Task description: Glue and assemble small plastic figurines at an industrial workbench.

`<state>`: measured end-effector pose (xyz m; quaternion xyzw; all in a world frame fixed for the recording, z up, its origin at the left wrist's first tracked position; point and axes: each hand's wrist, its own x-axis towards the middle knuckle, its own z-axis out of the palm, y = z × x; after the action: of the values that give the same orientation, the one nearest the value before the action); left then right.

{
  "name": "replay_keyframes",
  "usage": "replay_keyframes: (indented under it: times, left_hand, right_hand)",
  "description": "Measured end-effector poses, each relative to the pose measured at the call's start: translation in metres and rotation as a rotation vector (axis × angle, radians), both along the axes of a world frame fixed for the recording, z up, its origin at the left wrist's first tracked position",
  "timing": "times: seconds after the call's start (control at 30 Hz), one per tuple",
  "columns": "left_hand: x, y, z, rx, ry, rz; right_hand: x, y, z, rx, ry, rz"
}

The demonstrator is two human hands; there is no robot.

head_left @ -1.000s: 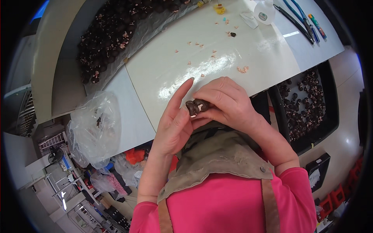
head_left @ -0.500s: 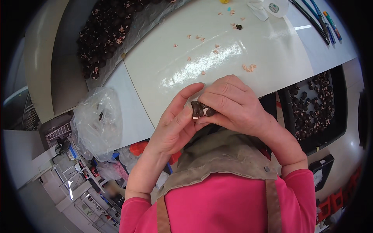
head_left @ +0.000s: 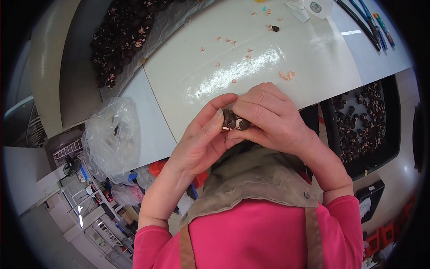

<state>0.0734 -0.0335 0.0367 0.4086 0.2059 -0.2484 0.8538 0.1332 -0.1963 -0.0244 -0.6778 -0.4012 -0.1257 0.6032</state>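
Between my two hands is a small dark brown figurine [head_left: 234, 121] with pale pink patches, held just in front of the table's near edge. My left hand [head_left: 207, 131] pinches its left end, the thumb pressed against it. The fingers of my right hand [head_left: 268, 117] are curled round its right side and hide part of it. On the white table [head_left: 179, 85] beyond my hands lie several small pale pink pieces [head_left: 287, 75], some in a little cluster. Farther off sits a single small dark piece [head_left: 275, 28].
Many dark-and-pink figurines are heaped on plastic sheeting [head_left: 156, 38] at the far left. A clear plastic bag [head_left: 112, 139] lies at the table's left corner. To the right, a black tray [head_left: 393, 121] holds more figurines. Pens [head_left: 384, 29] lie at the far right.
The figurine has turned slightly in my fingers, so more of its pink patches show. Both hands have shifted a little and still grip it.
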Motion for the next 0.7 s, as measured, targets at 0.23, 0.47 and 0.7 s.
replay_keyframes:
  times: [0.23, 0.47, 0.7]
  left_hand:
    - [-0.0021, 0.0040, 0.0013, -0.042, 0.023, 0.006]
    - [-0.0064, 0.0020, 0.0041, -0.021, 0.068, 0.054]
    - [-0.0069, -0.0006, 0.0031, 0.003, 0.065, 0.088]
  right_hand:
    - [-0.0036, 0.0048, 0.0001, 0.023, -0.005, -0.018]
    - [-0.0067, 0.0064, 0.0020, 0.018, -0.015, -0.011]
    - [-0.0067, 0.0064, 0.0035, 0.027, -0.014, -0.022]
